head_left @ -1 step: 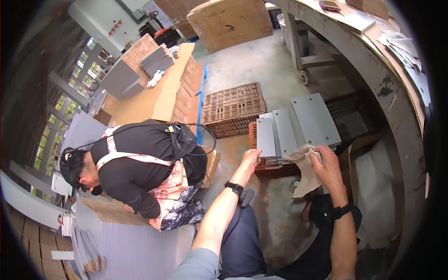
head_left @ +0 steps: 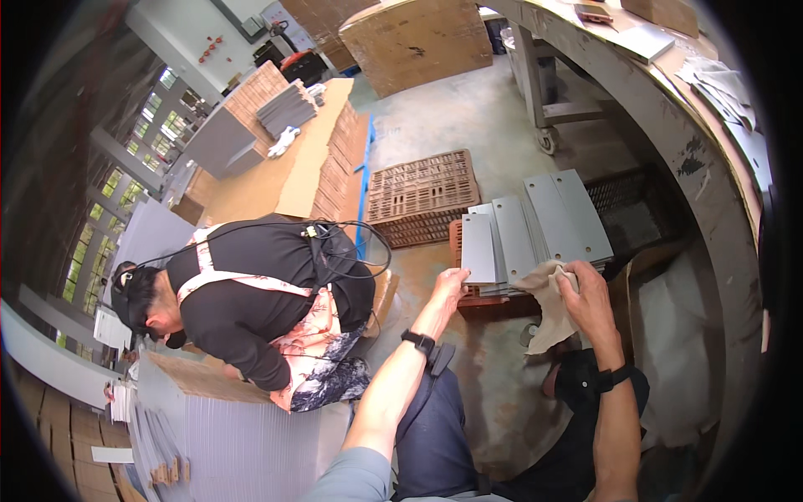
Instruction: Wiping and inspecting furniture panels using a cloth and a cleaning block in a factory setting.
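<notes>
Several flat grey metal sheets (head_left: 535,222) lie fanned out on a low reddish crate (head_left: 456,238) in front of me. My left hand (head_left: 450,286) grips the near lower corner of the leftmost grey sheet (head_left: 478,247). To the right, my right hand (head_left: 587,294) holds a crumpled beige cloth (head_left: 548,311) against the near edge of the sheets. Both wrists wear black bands. My dark trouser legs show below.
A person in a black top (head_left: 268,301) crouches at my left over a stack of grey sheets (head_left: 242,443). A brown lattice crate (head_left: 422,197) stands behind the sheets. A curved workbench (head_left: 661,109) runs along the right. Cardboard stacks (head_left: 293,159) lie at the back left.
</notes>
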Demonstrator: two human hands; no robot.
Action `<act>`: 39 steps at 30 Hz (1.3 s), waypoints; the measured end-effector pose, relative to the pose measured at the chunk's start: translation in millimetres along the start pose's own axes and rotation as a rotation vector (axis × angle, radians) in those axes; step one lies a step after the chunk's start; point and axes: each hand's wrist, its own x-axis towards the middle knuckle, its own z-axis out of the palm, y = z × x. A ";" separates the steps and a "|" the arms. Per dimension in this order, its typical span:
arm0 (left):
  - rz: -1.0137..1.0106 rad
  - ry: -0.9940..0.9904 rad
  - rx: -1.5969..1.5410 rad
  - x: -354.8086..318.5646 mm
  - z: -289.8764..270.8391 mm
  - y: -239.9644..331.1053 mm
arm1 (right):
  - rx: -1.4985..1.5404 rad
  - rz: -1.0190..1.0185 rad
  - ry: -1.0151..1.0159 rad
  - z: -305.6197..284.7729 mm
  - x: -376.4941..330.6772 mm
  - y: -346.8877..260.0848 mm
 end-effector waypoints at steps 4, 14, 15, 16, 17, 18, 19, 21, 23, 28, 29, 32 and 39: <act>0.156 -0.137 -0.061 -93.9 9.1 20.3 | 0.028 0.054 -0.034 3.1 0.2 -3.0; 0.394 -0.412 0.030 -239.7 24.8 5.9 | 0.651 0.212 -0.395 27.2 -26.9 -43.7; 0.399 -0.419 0.064 -247.1 23.5 10.7 | 0.692 0.223 -0.416 27.1 -31.2 -44.2; 0.401 -0.427 0.098 -254.1 23.3 14.9 | 0.732 0.234 -0.436 27.2 -35.5 -44.0; 0.408 -0.420 0.022 -260.6 24.0 19.9 | 0.730 0.219 -0.476 29.3 -38.4 -47.1; 0.414 -0.409 0.018 -265.1 26.1 25.5 | 0.731 0.212 -0.488 31.9 -44.8 -52.0; 0.428 -0.380 -0.088 -268.4 28.4 30.8 | 0.786 0.183 -0.558 34.8 -54.0 -59.2; 0.329 -0.402 -0.232 -267.6 18.3 33.3 | 0.856 0.131 -0.661 47.6 -73.6 -71.8; 0.267 -0.458 -0.370 -269.5 12.1 27.0 | 0.833 0.159 -0.672 55.9 -93.5 -85.0; 0.279 -0.336 -0.476 -257.5 21.7 10.6 | 0.838 0.246 -0.565 53.4 -100.4 -91.7; 0.206 -0.407 -0.574 -251.4 12.9 5.5 | 0.732 0.164 -0.510 57.1 -93.6 -87.6; 0.190 -0.564 -0.634 -271.4 -41.5 14.5 | 0.641 0.085 -0.245 66.9 -82.6 -96.8; 0.187 -0.592 -0.592 -283.3 -18.6 24.0 | 0.737 -0.105 0.051 18.2 -86.9 -127.4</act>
